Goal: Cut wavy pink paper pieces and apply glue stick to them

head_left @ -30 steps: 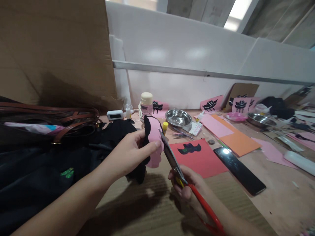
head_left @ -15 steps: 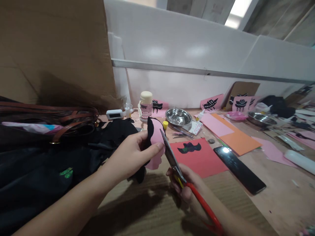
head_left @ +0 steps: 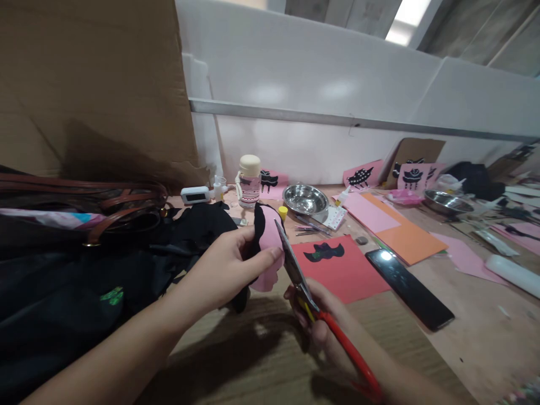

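Note:
My left hand [head_left: 236, 261] is closed on a curved pink paper cutout [head_left: 268, 233], thumb in front, with black material [head_left: 258, 225] along its left edge. In my right hand [head_left: 323, 315] is a pair of scissors [head_left: 346, 343] with red and yellow handles. The blades point up and away, and their tips lie at the right side of the pink piece. Whether they are cutting into it I cannot tell. Just right of the blades, a black winged shape [head_left: 324, 252] lies on a red sheet [head_left: 358, 278].
A black phone [head_left: 409, 287] lies to the right, near orange paper [head_left: 405, 236]. Behind are a steel bowl [head_left: 304, 199] and a cream-capped bottle [head_left: 250, 183]. Black fabric [head_left: 185, 242] and a strapped bag [head_left: 122, 197] fill the left. A white wall [head_left: 329, 73] stands behind.
Almost nothing differs. The view shifts slightly, and both hands keep the same grip on the paper and the scissors.

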`<state>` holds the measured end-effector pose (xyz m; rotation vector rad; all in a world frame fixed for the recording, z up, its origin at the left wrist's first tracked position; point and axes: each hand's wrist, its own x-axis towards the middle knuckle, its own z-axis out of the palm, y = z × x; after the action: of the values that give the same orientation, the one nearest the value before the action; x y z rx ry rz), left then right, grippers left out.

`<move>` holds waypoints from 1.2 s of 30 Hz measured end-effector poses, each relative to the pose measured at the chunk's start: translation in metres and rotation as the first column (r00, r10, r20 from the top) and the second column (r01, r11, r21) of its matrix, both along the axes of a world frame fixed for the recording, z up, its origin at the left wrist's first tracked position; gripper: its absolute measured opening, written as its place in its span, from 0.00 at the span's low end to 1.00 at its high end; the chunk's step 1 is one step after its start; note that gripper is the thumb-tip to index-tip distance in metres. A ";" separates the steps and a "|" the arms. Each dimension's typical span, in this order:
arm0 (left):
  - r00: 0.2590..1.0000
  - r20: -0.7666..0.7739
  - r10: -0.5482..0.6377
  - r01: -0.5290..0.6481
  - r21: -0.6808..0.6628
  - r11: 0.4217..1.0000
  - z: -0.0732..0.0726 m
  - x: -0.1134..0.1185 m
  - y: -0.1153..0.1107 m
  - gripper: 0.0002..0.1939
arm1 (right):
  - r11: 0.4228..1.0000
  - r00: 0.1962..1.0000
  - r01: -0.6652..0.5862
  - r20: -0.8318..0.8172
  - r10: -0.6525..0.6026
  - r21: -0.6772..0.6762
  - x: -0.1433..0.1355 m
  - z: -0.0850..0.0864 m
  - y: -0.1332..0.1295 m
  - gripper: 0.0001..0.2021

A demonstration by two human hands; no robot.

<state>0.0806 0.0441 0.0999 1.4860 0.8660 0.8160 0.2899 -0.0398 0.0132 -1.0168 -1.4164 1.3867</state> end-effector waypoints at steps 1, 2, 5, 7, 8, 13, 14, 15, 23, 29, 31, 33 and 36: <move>1.000 0.000 0.006 -0.006 0.003 1.000 0.000 0.000 0.000 0.08 | 1.000 1.000 0.003 0.012 -0.003 0.009 -0.001 0.001 0.000 0.35; 1.000 -0.007 0.013 -0.013 0.010 1.000 0.000 0.001 0.000 0.08 | 1.000 1.000 0.004 0.021 -0.004 0.013 -0.001 0.002 0.000 0.36; 0.998 -0.043 0.047 -0.045 0.042 0.998 0.000 0.001 0.000 0.09 | 0.999 0.999 0.040 0.012 -0.040 0.015 -0.003 0.002 0.001 0.36; 0.997 -0.057 0.058 -0.055 0.057 0.997 -0.001 0.001 0.001 0.09 | 0.998 0.999 0.049 0.004 -0.049 0.026 -0.003 0.001 0.001 0.36; 0.997 -0.057 0.056 -0.053 0.057 0.997 -0.002 0.001 0.001 0.10 | 0.998 0.999 0.045 0.013 -0.045 0.035 -0.003 0.001 0.001 0.35; 0.998 -0.048 0.046 -0.044 0.050 0.998 -0.003 0.001 0.002 0.09 | 0.999 0.998 0.047 0.031 -0.048 0.020 -0.001 0.001 0.000 0.36; 0.998 -0.047 0.052 -0.050 0.054 0.997 -0.003 0.002 0.002 0.09 | 0.999 0.999 0.045 0.026 -0.045 0.011 -0.002 0.001 0.000 0.36; 0.997 -0.045 0.054 -0.052 0.054 0.997 -0.003 0.002 0.001 0.09 | 0.999 0.999 0.043 0.024 -0.043 0.005 -0.002 0.002 0.000 0.37; 1.000 -0.009 0.010 -0.009 0.028 1.000 -0.002 0.001 0.000 0.11 | 0.996 0.996 0.085 0.013 -0.085 -0.012 -0.003 0.003 -0.002 0.35; 1.000 0.011 0.014 -0.014 0.015 1.000 -0.003 0.001 0.001 0.11 | 0.996 0.996 0.084 0.003 -0.084 -0.025 -0.001 0.005 -0.002 0.34; 1.000 0.013 0.014 -0.015 0.010 1.000 -0.004 0.001 0.001 0.10 | 0.997 0.998 0.069 0.014 -0.068 -0.045 0.000 0.006 -0.001 0.34; 1.000 0.010 0.011 -0.011 0.009 1.000 -0.004 -0.001 0.002 0.11 | 0.997 0.998 0.057 0.028 -0.056 -0.048 0.001 0.006 0.000 0.35; 1.000 0.005 -0.002 0.002 0.036 0.999 0.000 -0.004 0.004 0.11 | 0.999 0.998 0.043 0.048 -0.043 -0.003 0.002 0.005 0.001 0.33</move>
<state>0.0766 0.0483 0.0995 1.5152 0.8503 0.8371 0.2922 -0.0390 0.0185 -1.0831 -1.4186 1.3425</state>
